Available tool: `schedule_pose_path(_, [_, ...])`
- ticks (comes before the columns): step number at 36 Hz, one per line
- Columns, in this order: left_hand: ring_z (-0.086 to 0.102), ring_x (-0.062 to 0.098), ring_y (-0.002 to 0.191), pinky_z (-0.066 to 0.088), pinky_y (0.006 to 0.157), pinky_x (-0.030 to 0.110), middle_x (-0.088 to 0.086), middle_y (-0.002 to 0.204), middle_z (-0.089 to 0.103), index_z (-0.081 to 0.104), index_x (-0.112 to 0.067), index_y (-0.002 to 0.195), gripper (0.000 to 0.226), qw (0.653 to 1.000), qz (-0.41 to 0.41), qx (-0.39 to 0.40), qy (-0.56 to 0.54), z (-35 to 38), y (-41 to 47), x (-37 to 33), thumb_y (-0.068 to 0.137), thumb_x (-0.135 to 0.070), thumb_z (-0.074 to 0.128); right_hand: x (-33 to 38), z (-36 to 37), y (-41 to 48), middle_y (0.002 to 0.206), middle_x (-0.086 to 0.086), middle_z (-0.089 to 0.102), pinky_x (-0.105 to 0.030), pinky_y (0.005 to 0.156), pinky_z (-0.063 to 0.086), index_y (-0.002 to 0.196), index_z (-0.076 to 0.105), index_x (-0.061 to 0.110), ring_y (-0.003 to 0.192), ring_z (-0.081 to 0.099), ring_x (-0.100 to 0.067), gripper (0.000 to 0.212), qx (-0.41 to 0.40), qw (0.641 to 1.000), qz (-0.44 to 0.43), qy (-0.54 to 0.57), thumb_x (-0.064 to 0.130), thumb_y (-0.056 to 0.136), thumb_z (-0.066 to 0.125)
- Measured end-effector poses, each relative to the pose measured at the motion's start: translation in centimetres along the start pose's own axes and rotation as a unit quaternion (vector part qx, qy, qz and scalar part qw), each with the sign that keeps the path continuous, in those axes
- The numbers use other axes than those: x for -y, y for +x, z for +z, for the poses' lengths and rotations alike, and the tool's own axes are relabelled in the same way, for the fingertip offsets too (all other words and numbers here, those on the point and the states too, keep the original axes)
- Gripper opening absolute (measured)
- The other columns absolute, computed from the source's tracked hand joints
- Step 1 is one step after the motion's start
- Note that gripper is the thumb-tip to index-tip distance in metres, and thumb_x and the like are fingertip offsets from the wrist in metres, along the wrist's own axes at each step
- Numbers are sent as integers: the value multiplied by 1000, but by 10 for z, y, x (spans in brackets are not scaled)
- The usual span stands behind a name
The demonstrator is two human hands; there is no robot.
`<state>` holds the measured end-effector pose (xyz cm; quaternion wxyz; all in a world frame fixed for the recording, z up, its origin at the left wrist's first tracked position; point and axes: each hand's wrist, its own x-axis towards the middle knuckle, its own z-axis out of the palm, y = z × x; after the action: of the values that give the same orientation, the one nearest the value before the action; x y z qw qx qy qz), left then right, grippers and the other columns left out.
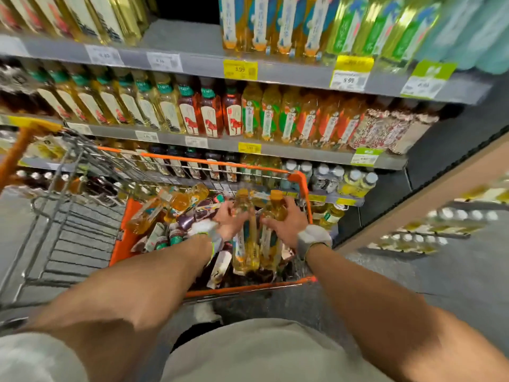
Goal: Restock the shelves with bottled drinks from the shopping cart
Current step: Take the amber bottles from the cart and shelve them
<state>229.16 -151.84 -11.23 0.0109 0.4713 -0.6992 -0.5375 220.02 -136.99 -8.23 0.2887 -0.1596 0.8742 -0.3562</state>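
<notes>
An orange-rimmed wire shopping cart (300,177) stands against the shelves, full of lying bottled drinks, amber and dark. My left hand (230,220) grips one upright yellow tea bottle (243,238) near its shoulder. Beside it, my right hand (283,223) grips a second upright yellow tea bottle (271,244) with an orange cap. Both bottles stand side by side over the cart's right end. The shelves (289,151) above hold rows of bottled teas. An empty gap (181,37) shows on the top shelf, left of the blue-labelled bottles.
Price tags line the shelf edges. The cart's folded child seat and orange handle (24,139) lie at left. A second shelf unit with bottles (440,221) stands at right, across a grey floor strip. My feet are just behind the cart.
</notes>
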Motion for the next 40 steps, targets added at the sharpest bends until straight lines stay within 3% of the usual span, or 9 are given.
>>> schedule_pose_path(5, [58, 25, 105, 44, 89, 32, 6, 111, 65, 63, -13, 114, 74, 999, 10, 31, -19, 16, -31, -51, 64, -68, 58, 13, -49, -2, 115, 5, 63, -35, 95, 51, 132, 56, 26, 109, 62, -20, 67, -31, 997, -33, 61, 59, 77, 75])
schedule_pose_path(8, [60, 23, 106, 43, 84, 29, 5, 118, 67, 64, -19, 117, 61, 998, 39, 29, -36, 25, -40, -81, 74, -62, 56, 30, -78, -6, 107, -3, 60, -24, 82, 42, 125, 61, 13, 104, 59, -21, 45, -61, 993, -18, 103, 40, 91, 70])
schedule_pose_path(10, [62, 25, 104, 47, 87, 31, 8, 116, 69, 66, -21, 109, 60, 997, 63, 12, -38, 26, -47, -108, 68, -63, 54, 44, -94, -1, 113, -10, 65, -33, 89, 45, 118, 64, 11, 112, 60, -31, 38, -72, 990, -24, 119, 41, 95, 64])
schedule_pose_path(21, [61, 31, 113, 48, 99, 39, 11, 122, 67, 64, -12, 122, 77, 987, 149, -14, -51, -13, -37, -216, 67, -67, 55, 127, -142, 23, 135, -22, 57, -36, 98, 38, 132, 54, -1, 125, 53, -38, 63, -137, 976, -46, 163, 53, 100, 47])
schedule_pose_path(24, [64, 27, 105, 51, 95, 41, 6, 114, 70, 67, -17, 115, 60, 981, 177, -39, -65, -35, -23, -244, 78, -64, 65, 158, -145, 30, 109, -12, 66, -34, 82, 41, 111, 62, 8, 105, 62, -33, 66, -163, 971, -78, 158, 69, 87, 54])
schedule_pose_path(28, [66, 22, 102, 54, 94, 37, 0, 114, 71, 70, -20, 119, 78, 975, 195, -69, -86, -56, -9, -263, 62, -73, 67, 183, -151, 39, 83, 1, 63, -29, 74, 42, 81, 63, 24, 85, 63, -23, 31, -184, 963, -95, 170, 53, 85, 71])
schedule_pose_path(33, [63, 17, 100, 49, 82, 28, -7, 108, 67, 64, -24, 114, 62, 955, 266, -113, -62, -83, 8, -280, 67, -63, 77, 216, -153, 44, 120, 0, 64, -27, 87, 40, 126, 63, 13, 115, 58, -21, 57, -224, 949, -137, 177, 52, 85, 71])
schedule_pose_path(36, [66, 12, 90, 52, 75, 27, -6, 100, 72, 66, -22, 109, 51, 937, 317, -138, -56, -98, 15, -287, 71, -51, 84, 230, -153, 49, 124, -4, 68, -30, 94, 45, 127, 64, 12, 117, 61, -23, 61, -239, 935, -179, 192, 51, 81, 75])
schedule_pose_path(40, [70, 8, 92, 56, 91, 34, -10, 100, 74, 67, -28, 116, 58, 916, 361, -153, -84, -119, 25, -289, 67, -56, 80, 249, -147, 56, 124, 1, 66, -33, 101, 47, 128, 62, 13, 114, 60, -17, 63, -255, 923, -215, 193, 51, 79, 78])
